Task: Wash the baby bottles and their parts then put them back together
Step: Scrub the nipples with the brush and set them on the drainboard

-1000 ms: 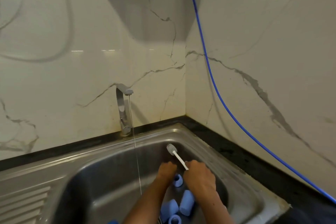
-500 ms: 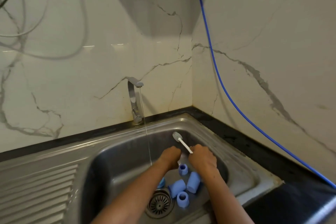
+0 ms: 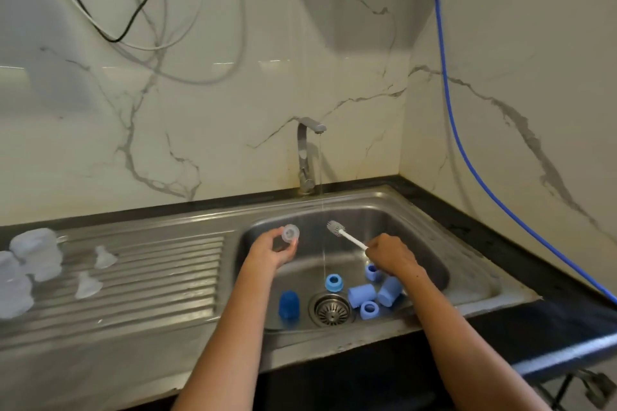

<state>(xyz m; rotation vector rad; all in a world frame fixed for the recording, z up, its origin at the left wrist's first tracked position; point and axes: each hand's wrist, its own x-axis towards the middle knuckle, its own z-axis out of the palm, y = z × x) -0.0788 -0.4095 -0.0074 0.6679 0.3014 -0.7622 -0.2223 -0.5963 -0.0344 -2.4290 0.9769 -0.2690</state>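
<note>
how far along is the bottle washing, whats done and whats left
Seemingly done: clear bottles and two nipples on the drainboard. In hand: left hand holds a clear nipple, right hand a brush. Left: blue caps and rings in the sink, then reassembly.

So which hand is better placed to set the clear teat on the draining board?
Left hand: it holds the clear silicone teat, nearest the ridged steel draining board. Right hand grips the white brush.

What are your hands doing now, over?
Left hand holds clear silicone teat. Right hand grips white bottle brush. Blue plastic caps wait in steel sink.
</note>
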